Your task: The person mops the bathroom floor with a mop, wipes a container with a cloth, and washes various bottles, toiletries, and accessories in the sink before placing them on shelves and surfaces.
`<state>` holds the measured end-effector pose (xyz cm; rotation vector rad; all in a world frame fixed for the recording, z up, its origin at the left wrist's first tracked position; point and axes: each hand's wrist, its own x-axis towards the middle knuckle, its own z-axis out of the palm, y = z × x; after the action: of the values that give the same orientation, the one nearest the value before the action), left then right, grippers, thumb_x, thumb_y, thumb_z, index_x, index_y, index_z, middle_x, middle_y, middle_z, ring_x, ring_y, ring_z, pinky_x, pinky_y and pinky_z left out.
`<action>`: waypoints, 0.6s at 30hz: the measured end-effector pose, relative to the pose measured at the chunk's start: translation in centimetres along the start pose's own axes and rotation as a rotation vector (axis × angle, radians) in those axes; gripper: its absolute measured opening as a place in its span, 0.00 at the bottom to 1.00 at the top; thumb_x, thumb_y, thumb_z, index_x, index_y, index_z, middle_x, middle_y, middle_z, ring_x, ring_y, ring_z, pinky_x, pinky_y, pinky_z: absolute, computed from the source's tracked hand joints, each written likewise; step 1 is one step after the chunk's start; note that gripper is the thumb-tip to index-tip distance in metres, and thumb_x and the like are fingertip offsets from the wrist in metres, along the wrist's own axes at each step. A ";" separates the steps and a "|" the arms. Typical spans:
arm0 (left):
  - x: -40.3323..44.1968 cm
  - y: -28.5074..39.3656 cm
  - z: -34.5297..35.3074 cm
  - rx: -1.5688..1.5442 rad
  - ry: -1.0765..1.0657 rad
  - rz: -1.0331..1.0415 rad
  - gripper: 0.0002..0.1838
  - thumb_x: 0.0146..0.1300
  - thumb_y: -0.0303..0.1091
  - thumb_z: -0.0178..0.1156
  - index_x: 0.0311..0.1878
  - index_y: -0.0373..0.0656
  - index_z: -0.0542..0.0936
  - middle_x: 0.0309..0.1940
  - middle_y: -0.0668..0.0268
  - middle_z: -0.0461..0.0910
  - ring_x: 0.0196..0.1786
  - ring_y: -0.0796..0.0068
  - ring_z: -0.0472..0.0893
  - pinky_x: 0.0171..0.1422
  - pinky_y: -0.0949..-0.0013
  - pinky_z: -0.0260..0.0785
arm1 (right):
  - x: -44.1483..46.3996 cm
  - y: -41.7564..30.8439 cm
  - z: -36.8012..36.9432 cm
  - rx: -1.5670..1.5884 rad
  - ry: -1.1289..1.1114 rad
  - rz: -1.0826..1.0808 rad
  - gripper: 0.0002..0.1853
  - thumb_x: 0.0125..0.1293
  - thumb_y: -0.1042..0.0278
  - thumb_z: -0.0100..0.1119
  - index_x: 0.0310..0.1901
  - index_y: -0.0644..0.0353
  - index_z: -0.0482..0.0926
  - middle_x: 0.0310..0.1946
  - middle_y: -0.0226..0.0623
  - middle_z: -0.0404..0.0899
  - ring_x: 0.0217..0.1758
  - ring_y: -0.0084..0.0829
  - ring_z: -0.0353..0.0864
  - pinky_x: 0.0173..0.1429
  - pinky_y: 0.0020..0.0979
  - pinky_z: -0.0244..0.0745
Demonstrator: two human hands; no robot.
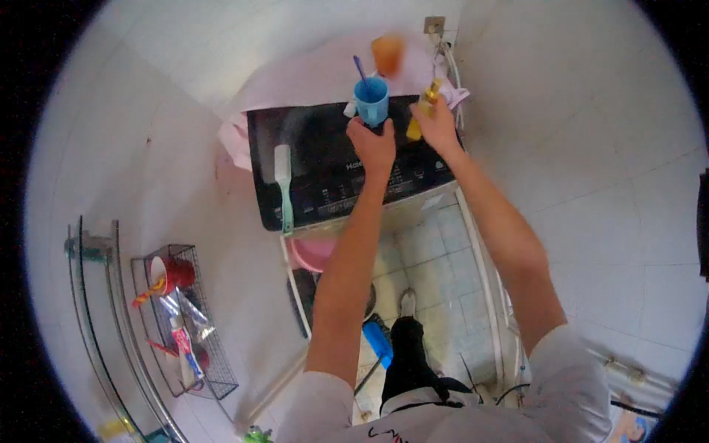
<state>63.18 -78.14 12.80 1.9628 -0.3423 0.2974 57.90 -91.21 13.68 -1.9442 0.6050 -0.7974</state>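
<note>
My left hand [373, 146] is closed around the lower part of a light blue mug [371, 105] over the back of the black washing machine lid [317, 159]. A purple toothbrush-like stick [360, 68] leans up out of the mug. In my right hand [439, 127] is a yellow bottle [415, 130] with a gold-coloured top, held tilted to the right of the mug. A small white object [350, 109] shows beside the mug's left side. On the lid's left part lies a brush with a pale green handle [286, 196].
Pink cloth [295, 81] covers the machine's back, with a blurred orange object [387, 55] on it. A wire basket [185, 325] with a red cup and toothpaste hangs left, near metal rails [125, 310]. A pink basin [314, 253] sits below.
</note>
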 end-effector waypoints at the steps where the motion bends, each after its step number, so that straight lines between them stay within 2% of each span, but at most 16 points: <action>1: 0.5 -1.0 1.0 -0.009 -0.011 0.007 0.33 0.49 0.36 0.68 0.53 0.29 0.64 0.47 0.47 0.67 0.50 0.51 0.70 0.53 0.58 0.64 | -1.6 -0.1 -1.1 0.134 0.033 -0.034 0.25 0.55 0.59 0.64 0.49 0.65 0.68 0.39 0.44 0.77 0.42 0.37 0.79 0.46 0.36 0.73; 3: 1.2 -2.4 1.8 -0.119 -0.026 0.024 0.32 0.49 0.38 0.68 0.51 0.30 0.65 0.47 0.45 0.68 0.51 0.49 0.69 0.57 0.55 0.60 | -7.5 -2.2 -5.3 0.406 0.010 0.038 0.21 0.58 0.64 0.62 0.49 0.63 0.68 0.37 0.37 0.77 0.40 0.30 0.77 0.46 0.33 0.73; 4: 0.3 -1.1 1.2 -0.077 0.026 0.100 0.31 0.49 0.40 0.68 0.50 0.30 0.67 0.46 0.44 0.69 0.51 0.49 0.68 0.58 0.54 0.58 | -11.6 -2.9 -8.0 0.421 0.021 0.083 0.19 0.59 0.66 0.62 0.48 0.63 0.68 0.38 0.35 0.76 0.41 0.27 0.76 0.46 0.31 0.72; 5: -0.4 -0.5 0.0 -0.010 -0.003 0.072 0.32 0.48 0.42 0.68 0.50 0.30 0.67 0.45 0.45 0.69 0.52 0.49 0.67 0.59 0.53 0.57 | -16.2 -3.5 -10.6 0.426 0.052 0.121 0.18 0.60 0.68 0.61 0.48 0.62 0.68 0.39 0.33 0.75 0.41 0.24 0.75 0.46 0.30 0.72; 6: -1.8 -0.8 -0.9 0.031 0.002 0.062 0.32 0.49 0.42 0.68 0.50 0.30 0.67 0.47 0.46 0.68 0.52 0.50 0.68 0.60 0.55 0.57 | -21.6 -0.7 -12.5 0.330 0.123 0.073 0.16 0.61 0.69 0.60 0.48 0.60 0.68 0.40 0.33 0.74 0.43 0.24 0.73 0.48 0.29 0.71; 7: -4.5 1.5 -3.0 0.004 0.018 0.029 0.30 0.50 0.40 0.68 0.50 0.30 0.67 0.48 0.48 0.68 0.51 0.55 0.68 0.59 0.57 0.59 | -27.4 -1.9 -15.6 0.338 0.160 0.193 0.16 0.61 0.69 0.59 0.48 0.60 0.68 0.40 0.33 0.74 0.44 0.25 0.73 0.49 0.29 0.71; 8: -6.8 2.0 -4.6 -0.114 0.053 0.120 0.26 0.54 0.35 0.64 0.51 0.32 0.67 0.47 0.50 0.68 0.50 0.58 0.69 0.57 0.60 0.61 | -32.6 -3.4 -17.9 0.361 0.202 0.303 0.16 0.61 0.69 0.58 0.49 0.59 0.68 0.41 0.34 0.73 0.45 0.25 0.73 0.49 0.30 0.71; 9: -9.6 2.0 -6.2 -0.240 0.083 0.193 0.21 0.58 0.31 0.61 0.51 0.33 0.67 0.47 0.52 0.68 0.49 0.61 0.70 0.55 0.63 0.64 | -38.4 -3.1 -20.1 0.241 0.212 0.355 0.16 0.61 0.69 0.58 0.49 0.60 0.66 0.42 0.34 0.73 0.45 0.26 0.73 0.50 0.30 0.71; 10: -13.2 1.6 -7.9 -0.450 -0.012 0.160 0.19 0.60 0.30 0.59 0.52 0.35 0.67 0.45 0.54 0.69 0.45 0.62 0.72 0.51 0.64 0.66 | -45.4 -2.4 -22.3 0.132 0.232 0.432 0.17 0.61 0.69 0.58 0.49 0.60 0.65 0.42 0.34 0.73 0.46 0.27 0.72 0.50 0.30 0.71; 11: -17.1 5.9 -10.0 -0.394 -0.070 0.223 0.18 0.60 0.28 0.57 0.52 0.36 0.67 0.43 0.56 0.70 0.41 0.65 0.72 0.47 0.66 0.67 | -50.2 -1.8 -24.8 0.103 0.353 0.439 0.17 0.61 0.69 0.58 0.49 0.60 0.65 0.42 0.34 0.73 0.46 0.27 0.72 0.50 0.30 0.71; 12: -20.8 4.8 -11.6 -0.497 -0.120 0.350 0.16 0.60 0.25 0.54 0.51 0.36 0.68 0.43 0.56 0.70 0.39 0.67 0.71 0.45 0.67 0.66 | -56.5 -2.5 -25.2 0.109 0.570 0.541 0.18 0.61 0.69 0.57 0.51 0.60 0.64 0.43 0.35 0.72 0.46 0.28 0.73 0.50 0.30 0.71; 14: -31.0 4.2 -12.8 -0.495 -0.412 0.501 0.15 0.58 0.21 0.51 0.49 0.36 0.69 0.42 0.57 0.71 0.38 0.70 0.70 0.43 0.68 0.65 | -68.2 -1.7 -28.9 0.062 0.938 0.794 0.22 0.61 0.68 0.57 0.54 0.60 0.61 0.44 0.37 0.72 0.47 0.30 0.73 0.50 0.31 0.71; 15: -36.7 5.0 -14.4 -0.602 -0.675 0.503 0.15 0.57 0.20 0.51 0.49 0.36 0.69 0.42 0.58 0.71 0.38 0.70 0.70 0.43 0.68 0.65 | -73.9 -1.5 -31.5 -0.014 1.089 0.938 0.24 0.60 0.67 0.57 0.56 0.60 0.60 0.45 0.39 0.71 0.47 0.31 0.73 0.51 0.31 0.71; 17: -48.2 6.9 -19.0 -0.689 -1.257 0.438 0.14 0.56 0.20 0.52 0.48 0.36 0.70 0.41 0.61 0.72 0.37 0.72 0.71 0.41 0.70 0.65 | -85.5 -2.9 -35.1 0.081 1.393 0.859 0.27 0.59 0.63 0.58 0.57 0.58 0.59 0.46 0.41 0.71 0.47 0.33 0.74 0.48 0.34 0.74; 18: -52.5 7.2 -21.0 -0.599 -1.537 0.436 0.13 0.57 0.23 0.54 0.47 0.37 0.71 0.38 0.62 0.73 0.33 0.73 0.72 0.39 0.70 0.66 | -90.8 -4.2 -35.5 0.150 1.606 0.839 0.26 0.59 0.62 0.59 0.56 0.58 0.60 0.45 0.40 0.71 0.46 0.34 0.74 0.44 0.36 0.76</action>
<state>10.70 -56.32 8.41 1.1321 -1.6046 -1.0198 -28.63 -47.16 4.49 -0.3754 1.9778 -1.6033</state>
